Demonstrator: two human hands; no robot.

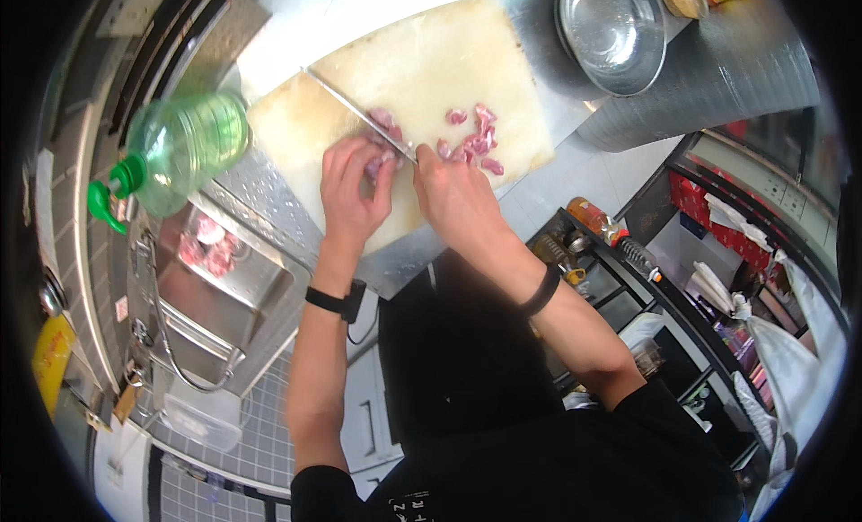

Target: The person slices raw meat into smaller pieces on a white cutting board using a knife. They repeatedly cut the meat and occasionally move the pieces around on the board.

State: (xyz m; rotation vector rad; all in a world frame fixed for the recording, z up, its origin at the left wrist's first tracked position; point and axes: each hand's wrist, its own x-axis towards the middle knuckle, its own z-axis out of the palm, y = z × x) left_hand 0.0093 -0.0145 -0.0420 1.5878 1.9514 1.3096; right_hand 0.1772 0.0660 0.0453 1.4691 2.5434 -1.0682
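A pale, stained cutting board (pixel 431 57) lies on the metal counter before me. My right hand (pixel 452 185) grips a kitchen knife (pixel 350 106), whose long blade points to the upper left across the board. Under and beside the blade is raw meat (pixel 382 118). My left hand (pixel 353 185) presses on this meat with bent fingers, just left of the blade; its fingertips partly hide the meat. Cut pieces of raw meat (pixel 479 141) lie in a loose group on the board, above and right of my right hand. The knife's handle is hidden in my fist.
Left of the board stands a large green plastic bottle with a pump (pixel 188 145). Beyond it, a steel sink (pixel 262 266) holds more raw meat (pixel 210 246). Metal bowls (pixel 611 37) sit at the upper right. A black shelf rack (pixel 626 253) with bottles stands at the right.
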